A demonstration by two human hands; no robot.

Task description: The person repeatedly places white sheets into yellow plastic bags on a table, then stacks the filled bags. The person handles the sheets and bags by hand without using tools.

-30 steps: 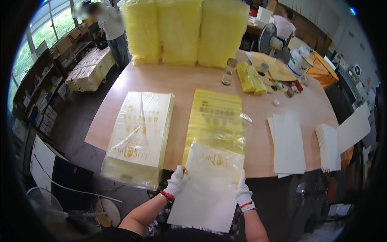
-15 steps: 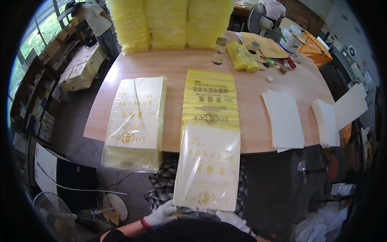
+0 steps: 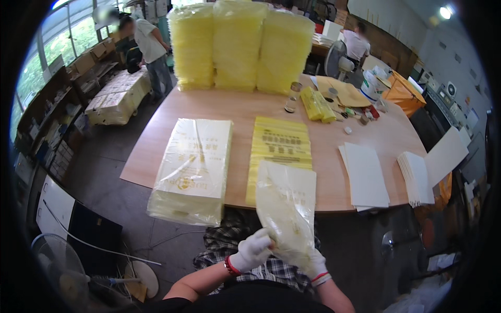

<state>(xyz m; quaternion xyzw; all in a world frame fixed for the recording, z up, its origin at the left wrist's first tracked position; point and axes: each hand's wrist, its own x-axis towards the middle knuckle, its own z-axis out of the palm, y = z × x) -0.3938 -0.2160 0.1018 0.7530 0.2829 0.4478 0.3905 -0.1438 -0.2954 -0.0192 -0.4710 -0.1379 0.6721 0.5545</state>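
Note:
A clear plastic bag point(image 3: 286, 208) with white sheets in it is held tilted at the table's near edge, its far part over a stack of flat yellow printed bags point(image 3: 282, 136). My left hand point(image 3: 253, 250), in a white glove, closes on the bag's loose near-left end. At the near-right corner my right hand point(image 3: 316, 266), gloved too, grips the bag, with its fingers partly hidden by the plastic. Left of the yellow bags lies a pile of filled clear bags point(image 3: 193, 164) with gold print.
Tall stacks of yellow plastic bags point(image 3: 237, 49) stand at the table's far side. A glass jar point(image 3: 293, 97), yellow rolls point(image 3: 317, 106) and small tools lie near them. White card stacks point(image 3: 364, 175) are on the right. A floor fan point(image 3: 60, 263) stands lower left; two people are beyond.
Both hands have risen from the near edge of my view, lifting and crumpling the bag's near end. The bag now tilts and looks shorter. My view has tipped up a little.

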